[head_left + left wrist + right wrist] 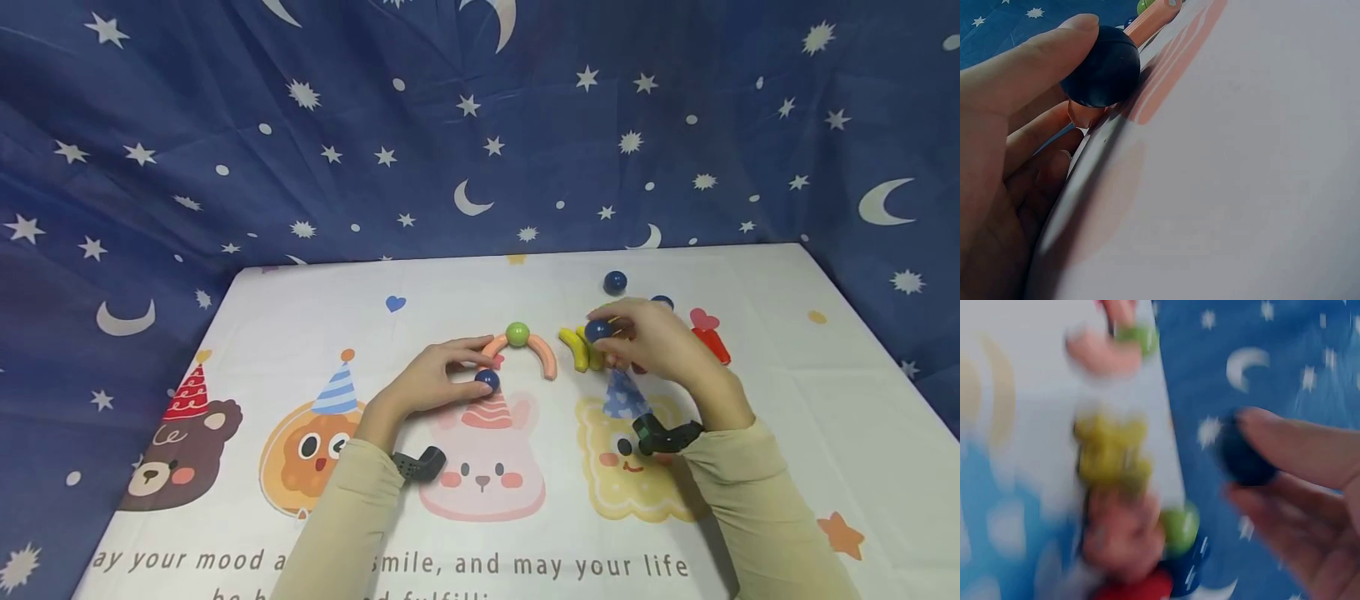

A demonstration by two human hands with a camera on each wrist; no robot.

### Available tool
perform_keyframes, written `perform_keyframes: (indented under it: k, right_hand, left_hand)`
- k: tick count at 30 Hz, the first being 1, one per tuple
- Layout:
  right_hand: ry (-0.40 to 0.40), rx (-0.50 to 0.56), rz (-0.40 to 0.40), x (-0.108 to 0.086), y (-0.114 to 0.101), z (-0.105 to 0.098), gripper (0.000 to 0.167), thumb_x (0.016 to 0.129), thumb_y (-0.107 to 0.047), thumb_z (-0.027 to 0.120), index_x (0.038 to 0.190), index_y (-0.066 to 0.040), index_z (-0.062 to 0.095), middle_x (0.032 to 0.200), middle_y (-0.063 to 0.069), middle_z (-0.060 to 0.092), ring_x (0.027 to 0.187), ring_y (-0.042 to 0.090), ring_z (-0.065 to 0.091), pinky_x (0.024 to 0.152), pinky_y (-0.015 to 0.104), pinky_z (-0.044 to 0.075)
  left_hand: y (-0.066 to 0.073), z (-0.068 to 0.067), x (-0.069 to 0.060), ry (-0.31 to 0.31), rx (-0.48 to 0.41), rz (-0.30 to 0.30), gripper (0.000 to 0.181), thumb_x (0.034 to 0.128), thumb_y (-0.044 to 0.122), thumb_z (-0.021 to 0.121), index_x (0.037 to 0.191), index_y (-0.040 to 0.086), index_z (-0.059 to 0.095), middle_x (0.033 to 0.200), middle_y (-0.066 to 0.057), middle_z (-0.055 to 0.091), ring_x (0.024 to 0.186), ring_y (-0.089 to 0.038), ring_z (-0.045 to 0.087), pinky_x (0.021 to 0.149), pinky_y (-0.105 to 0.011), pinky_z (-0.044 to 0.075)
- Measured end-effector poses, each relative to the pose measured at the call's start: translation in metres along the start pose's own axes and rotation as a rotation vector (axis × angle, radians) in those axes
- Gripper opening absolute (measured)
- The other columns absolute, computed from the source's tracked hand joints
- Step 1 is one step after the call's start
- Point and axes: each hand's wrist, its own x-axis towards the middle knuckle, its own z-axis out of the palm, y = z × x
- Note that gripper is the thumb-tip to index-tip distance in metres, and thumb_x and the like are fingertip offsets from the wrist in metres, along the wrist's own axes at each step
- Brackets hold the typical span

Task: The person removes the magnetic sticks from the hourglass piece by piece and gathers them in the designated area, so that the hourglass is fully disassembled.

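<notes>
My left hand (431, 377) holds a dark blue ball (487, 381) at the thumb tip, its other fingertips close around it; the left wrist view shows this blue ball (1107, 69) against the thumb. These fingers partly cover the left of two salmon-coloured curved pieces (543, 357). A green ball (517, 334) sits between the upper ends of the pair. My right hand (656, 337) pinches another blue ball (598, 331) between thumb and fingers, above several yellow curved pieces (573, 348). The right wrist view, though blurred, shows that ball (1244, 453) raised off the table.
Behind my right hand lie two more blue balls, one (615, 282) in full view and one (662, 302) partly hidden. A red piece (712, 343) lies right of that hand. A printed white cloth (780, 367) covers the table, with a blue starry curtain (540, 150) behind.
</notes>
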Motion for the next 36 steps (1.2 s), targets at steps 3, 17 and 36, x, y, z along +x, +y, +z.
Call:
perform_keyframes:
  k: [3,17,36]
  right_hand:
    - [0.171,-0.009,0.069,0.001,0.025,-0.007,0.041,0.082,-0.008,0.073,0.122,-0.005,0.063,0.115,0.018,0.060,0.099,0.037,0.065,0.083,0.049,0.054]
    - [0.313,-0.134,0.245,0.009,0.078,0.006,0.051,0.078,0.001,0.074,0.126,-0.006,0.060,0.120,0.020,0.061,0.105,0.038,0.062,0.090,0.051,0.050]
    - [0.275,-0.200,0.185,0.009,0.080,0.011,0.039,0.079,-0.001,0.072,0.117,0.002,0.063,0.112,0.027,0.061,0.101,0.042,0.060,0.090,0.055,0.047]
  left_hand:
    - [0.000,0.000,0.000,0.004,0.000,0.003,0.040,0.0766,0.043,0.077,0.114,0.032,0.069,0.143,0.021,0.044,0.137,-0.009,0.037,0.112,-0.039,0.033]
    - [-0.002,0.001,0.000,0.000,-0.004,-0.010,0.039,0.0764,0.043,0.077,0.113,0.034,0.068,0.143,0.023,0.043,0.137,-0.007,0.037,0.112,-0.038,0.034]
    - [-0.002,0.001,0.001,-0.001,0.004,-0.023,0.040,0.0755,0.047,0.076,0.113,0.035,0.068,0.142,0.026,0.043,0.136,-0.002,0.035,0.112,-0.034,0.034]
